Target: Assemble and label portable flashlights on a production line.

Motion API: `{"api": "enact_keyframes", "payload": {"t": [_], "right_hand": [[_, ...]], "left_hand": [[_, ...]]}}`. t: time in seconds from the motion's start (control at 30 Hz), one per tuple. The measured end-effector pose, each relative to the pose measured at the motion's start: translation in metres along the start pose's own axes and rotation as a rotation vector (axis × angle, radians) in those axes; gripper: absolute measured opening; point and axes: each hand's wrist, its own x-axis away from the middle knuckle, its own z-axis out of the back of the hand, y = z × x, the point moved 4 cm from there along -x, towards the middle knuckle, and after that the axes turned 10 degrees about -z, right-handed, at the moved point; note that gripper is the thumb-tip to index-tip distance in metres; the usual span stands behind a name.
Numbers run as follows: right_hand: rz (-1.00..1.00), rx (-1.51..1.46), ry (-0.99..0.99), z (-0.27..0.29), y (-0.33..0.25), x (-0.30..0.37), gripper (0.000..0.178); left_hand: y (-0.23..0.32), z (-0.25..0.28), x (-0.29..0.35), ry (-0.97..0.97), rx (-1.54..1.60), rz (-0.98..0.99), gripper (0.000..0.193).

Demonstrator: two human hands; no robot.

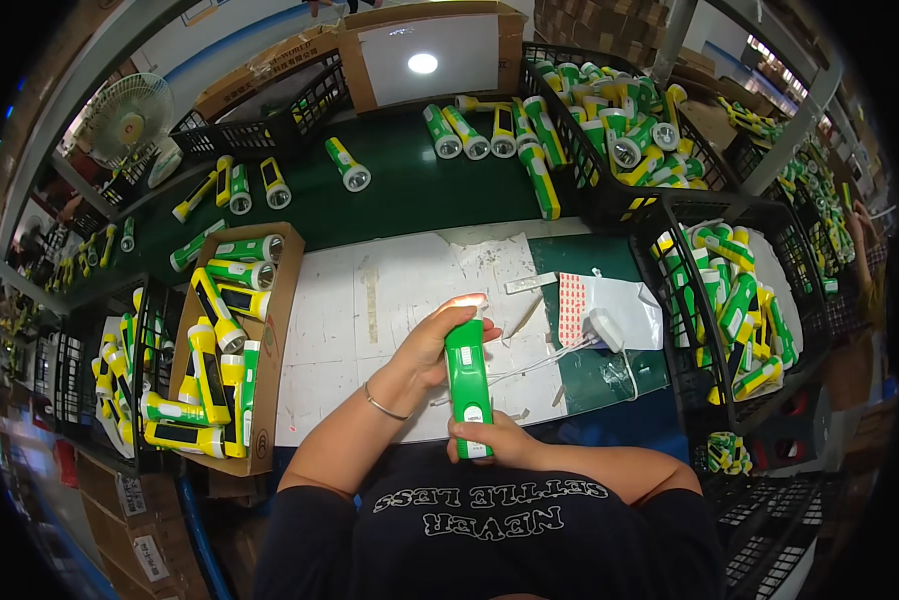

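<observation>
A green flashlight (467, 372) with white parts stands nearly upright in the picture, between my two hands in front of my chest. My left hand (432, 345) is wrapped round its upper end, where a bright glow shows at the fingers. Lower down, my right hand (500, 440) grips the tail end, close to a white label. Both hands are closed on the same flashlight. Beyond them, a round patch of light falls on a white panel (425, 75) set in a cardboard box.
An open carton (288, 310) of flashlights lies at left, beside a black crate. Two black crates, a far one (625, 205) and a nearer one (815, 330), hold more at right. Several flashlights lie on the green belt (395, 200). A white charger (605, 328) with its cord rests right of my hands.
</observation>
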Motion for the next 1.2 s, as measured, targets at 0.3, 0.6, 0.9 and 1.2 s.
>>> {"api": "enact_keyframes", "payload": {"t": [0.3,0.6,0.9,1.2], "right_hand": [[0.025,0.059,0.083,0.006,0.001,-0.001,0.027],[0.006,0.025,0.018,0.006,0.0,0.001,0.026],[-0.016,-0.004,0.081,0.016,-0.009,-0.005,0.031],[0.919,1.149,0.751,0.032,-0.092,0.038,0.01]], "left_hand": [[0.002,-0.003,-0.002,-0.091,0.028,0.021,0.045],[-0.014,0.004,0.003,-0.165,0.247,0.042,0.046],[-0.028,0.002,0.03,0.042,-0.097,-0.191,0.033],[0.01,-0.003,0.027,-0.025,-0.206,-0.325,0.028]]}}
